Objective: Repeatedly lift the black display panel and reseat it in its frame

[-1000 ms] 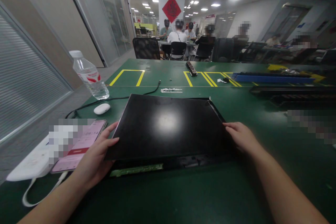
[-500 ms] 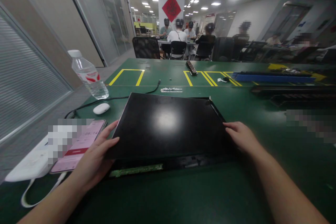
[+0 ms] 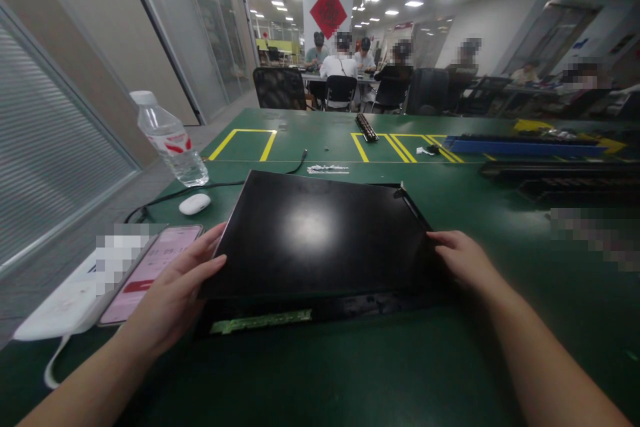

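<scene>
A glossy black LCD panel [image 3: 320, 260] lies in front of me, tilted, its left side raised above a black frame [image 3: 380, 305]. A strip of green circuit board [image 3: 260, 321] shows along the near edge below it. My left hand [image 3: 183, 283] is closed on the panel's left edge, thumb on top and fingers at the side, partly hidden beneath. Over on the other side, my right hand [image 3: 463, 260] pinches the right edge of the black frame, where the panel's right side rests in or close to it; some fingers are out of sight.
Left of the panel are a phone [image 3: 150, 273], a white device [image 3: 60, 307] with a cable, a white earbud case [image 3: 195, 204] and a water bottle [image 3: 173, 140]. A black cable [image 3: 220, 185] runs behind. Dark strips [image 3: 555, 170] and a blue tray [image 3: 520, 145] lie right.
The panel's left side has risen slightly with my left hand, which has shifted a little left. My right hand keeps its hold. The whole view has moved slightly.
</scene>
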